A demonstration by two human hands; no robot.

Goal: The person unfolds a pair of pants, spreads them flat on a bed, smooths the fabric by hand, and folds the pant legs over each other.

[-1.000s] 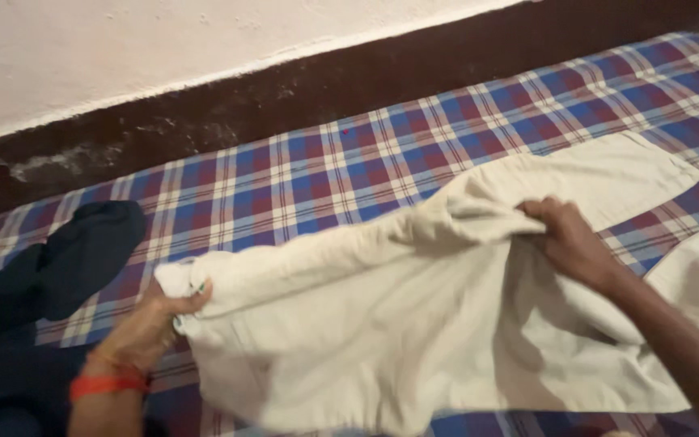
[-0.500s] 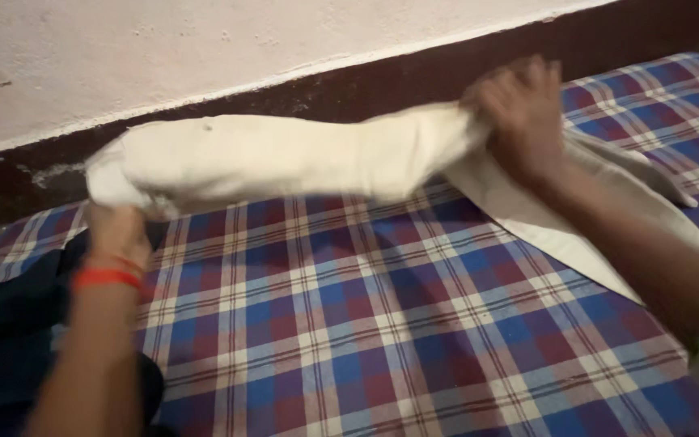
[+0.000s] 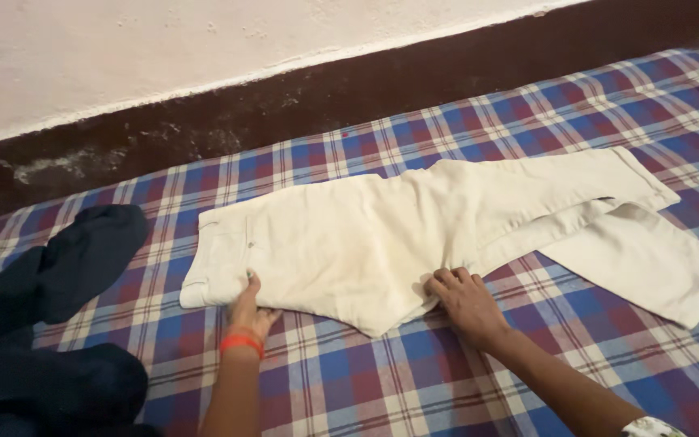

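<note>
A dark navy cloth garment [image 3: 58, 275] is lying bunched at the far left, well apart from the pair of cream cotton trousers [image 3: 414, 231] that serves as the landmark here. Both are lying on a blue, red and white checked bedsheet [image 3: 414, 380], which is running under the trousers and out past them on every side. The trousers are lying flat across the middle of the sheet, waistband pointing left, the two legs reaching right and splitting apart at their ends. The left hand [image 3: 248, 311], with a red band [image 3: 241, 343] circling its wrist, is resting at the near edge of the trousers close to the waistband; its thumb is lying on the fabric, and the fingers are spread loosely, not pinching anything. The right hand [image 3: 467, 299] is pressing palm-down at the near edge of the trousers by the crotch, fingers laid flat and together, touching the cloth without gripping it. Beyond the trousers, a dark brown painted band [image 3: 325, 97] is running along the base of a pale plaster wall [image 3: 204, 40].
</note>
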